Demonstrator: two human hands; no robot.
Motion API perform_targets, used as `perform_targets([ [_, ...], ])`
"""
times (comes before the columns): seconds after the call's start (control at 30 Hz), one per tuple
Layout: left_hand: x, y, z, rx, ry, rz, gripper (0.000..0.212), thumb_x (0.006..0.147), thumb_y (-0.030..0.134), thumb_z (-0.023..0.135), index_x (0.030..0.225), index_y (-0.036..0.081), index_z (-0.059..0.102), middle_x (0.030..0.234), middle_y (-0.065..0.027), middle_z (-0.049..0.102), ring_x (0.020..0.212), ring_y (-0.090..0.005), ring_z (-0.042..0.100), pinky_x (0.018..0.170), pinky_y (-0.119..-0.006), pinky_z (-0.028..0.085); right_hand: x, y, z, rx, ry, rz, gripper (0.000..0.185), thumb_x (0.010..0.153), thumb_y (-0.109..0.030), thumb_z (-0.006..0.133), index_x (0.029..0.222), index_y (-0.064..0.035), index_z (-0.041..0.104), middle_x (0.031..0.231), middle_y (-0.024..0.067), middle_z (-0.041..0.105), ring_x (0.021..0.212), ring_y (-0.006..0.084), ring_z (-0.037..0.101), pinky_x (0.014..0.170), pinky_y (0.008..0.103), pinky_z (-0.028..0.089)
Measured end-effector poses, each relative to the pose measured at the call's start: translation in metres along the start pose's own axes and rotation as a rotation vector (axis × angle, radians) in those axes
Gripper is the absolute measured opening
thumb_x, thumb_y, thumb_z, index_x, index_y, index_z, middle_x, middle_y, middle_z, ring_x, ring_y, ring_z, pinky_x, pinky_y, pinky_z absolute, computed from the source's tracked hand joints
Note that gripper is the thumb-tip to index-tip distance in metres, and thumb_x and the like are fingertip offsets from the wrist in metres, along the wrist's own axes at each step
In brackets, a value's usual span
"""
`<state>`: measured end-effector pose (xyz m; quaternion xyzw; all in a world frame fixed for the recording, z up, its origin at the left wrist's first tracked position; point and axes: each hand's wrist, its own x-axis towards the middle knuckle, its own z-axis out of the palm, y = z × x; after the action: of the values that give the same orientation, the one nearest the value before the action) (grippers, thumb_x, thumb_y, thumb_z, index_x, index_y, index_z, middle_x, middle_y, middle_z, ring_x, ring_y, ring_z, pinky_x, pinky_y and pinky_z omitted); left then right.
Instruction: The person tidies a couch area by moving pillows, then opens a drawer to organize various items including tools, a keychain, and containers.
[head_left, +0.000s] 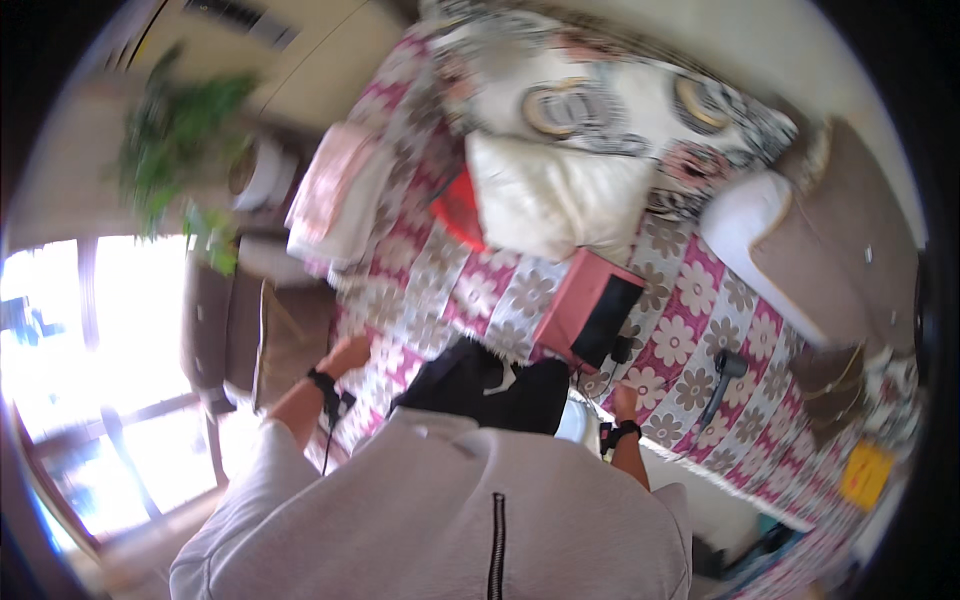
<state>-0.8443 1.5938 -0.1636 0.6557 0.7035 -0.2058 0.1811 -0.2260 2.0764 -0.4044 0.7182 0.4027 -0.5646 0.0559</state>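
My left hand (349, 354) hangs over the near left edge of a flower-patterned sofa cover (472, 296). Its fingers are blurred, and I make out nothing in them. My right hand (625, 397) is low on the right, near the cover's fringed edge, its fingers seen too poorly to judge. Up and left of that hand lies a pink box (566, 296) with a black panel (607, 319). A black plug or adapter with a cable (621, 349) is beside the box. Right of the hand, a dark grey hair dryer (724, 382) rests on the cover.
Behind the box lie a cream cushion (559, 195), a red object (461, 212) partly under it, and a large printed pillow (585, 97). Folded pink and white towels (337, 195) are at the left. A potted plant (180, 142), brown sofa arm (847, 247) and yellow packet (866, 474) flank the cover.
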Motion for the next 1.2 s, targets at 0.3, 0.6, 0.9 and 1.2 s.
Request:
perform_targets([
  [0.3,-0.259,0.185,0.158,-0.808,0.107,-0.717,0.02,0.097,-0.002,0.06,0.109,0.002,0.076,0.104,-0.028,0.081,0.105,-0.0507,0.078,0.087,-0.057,0.062,-0.196,-0.081,0.095,-0.499,-0.164,-0.215,0.044,0.104,-0.036,0.076,0.073,-0.0111,0.058,0.061,-0.0031,0.048,0.05,0.0148,0.049,0.044,0.039,0.036],
  [0.6,-0.367,0.333,0.219,-1.6,0.355,-1.329,0.014,0.1,0.012,0.068,0.096,0.003,0.079,0.091,-0.0166,0.083,0.087,-0.0347,0.082,0.082,-0.047,0.065,-0.334,-0.213,0.226,-0.821,-0.473,-0.422,0.04,0.113,-0.029,0.059,0.076,-0.0157,0.053,0.062,-0.0082,0.042,0.047,0.0068,0.038,0.045,0.0309,0.028],
  [0.9,-0.352,0.393,0.149,-1.963,0.802,-1.574,0.026,0.095,-0.009,0.048,0.105,-0.005,0.072,0.096,-0.0138,0.081,0.089,-0.0239,0.077,0.081,-0.038,0.063,-0.328,-0.261,0.318,-1.189,-0.891,-0.726,0.032,0.112,-0.018,0.049,0.088,-0.0076,0.069,0.067,-0.0016,0.056,0.051,0.0103,0.047,0.047,0.0312,0.034],
  [1.2,-0.327,0.484,0.118,-2.073,0.731,-1.705,0.028,0.096,-0.005,0.05,0.106,-0.004,0.076,0.092,-0.0141,0.08,0.084,-0.0226,0.077,0.08,-0.038,0.062,-0.324,-0.3,0.465,-1.333,-0.859,-0.602,0.029,0.111,-0.018,0.052,0.093,-0.008,0.072,0.068,-0.0033,0.055,0.052,0.0104,0.05,0.047,0.0298,0.038],
])
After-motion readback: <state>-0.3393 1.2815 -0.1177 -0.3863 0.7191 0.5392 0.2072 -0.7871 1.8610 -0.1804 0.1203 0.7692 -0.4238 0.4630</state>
